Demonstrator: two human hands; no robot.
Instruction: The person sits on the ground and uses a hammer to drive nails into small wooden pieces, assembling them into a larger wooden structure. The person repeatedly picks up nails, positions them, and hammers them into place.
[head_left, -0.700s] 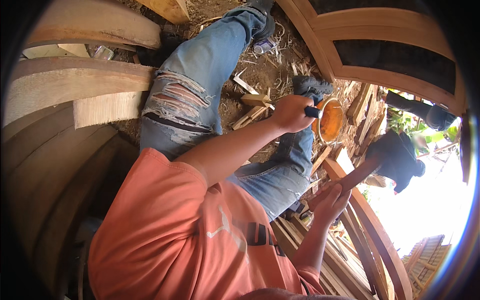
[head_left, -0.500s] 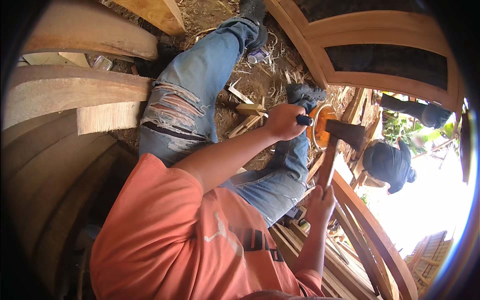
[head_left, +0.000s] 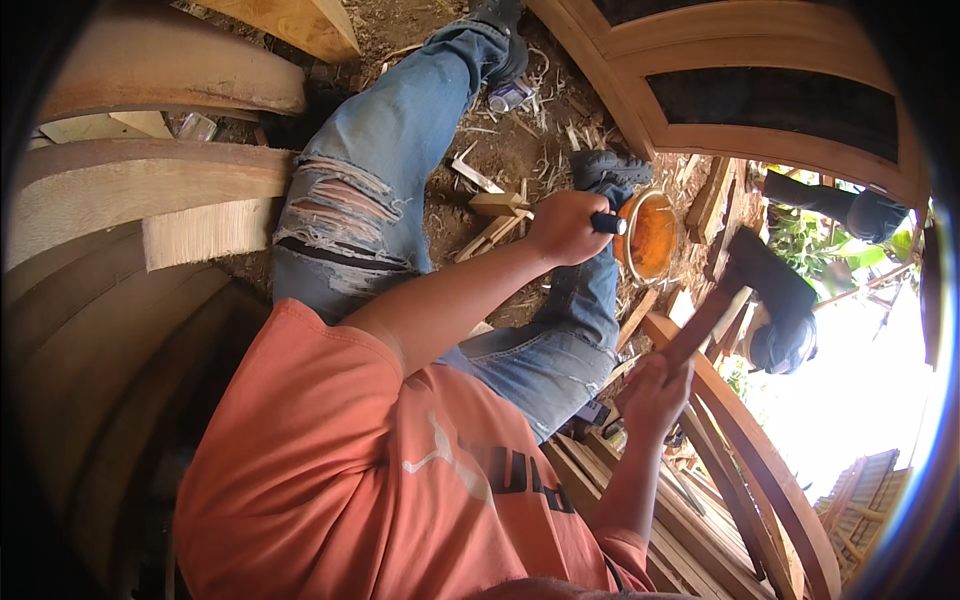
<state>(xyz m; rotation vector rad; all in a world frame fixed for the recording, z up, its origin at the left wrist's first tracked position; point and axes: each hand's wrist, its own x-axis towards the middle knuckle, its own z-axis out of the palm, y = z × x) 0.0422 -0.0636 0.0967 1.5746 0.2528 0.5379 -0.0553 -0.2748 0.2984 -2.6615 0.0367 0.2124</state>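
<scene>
While gripping a handle in left hand, mid-frame, holds axe in right hand. Grasps low, likely for reach.

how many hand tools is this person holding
2: a hatchet in the right hand and a dark-handled tool in the left hand, the latter tool partly hidden.
</scene>
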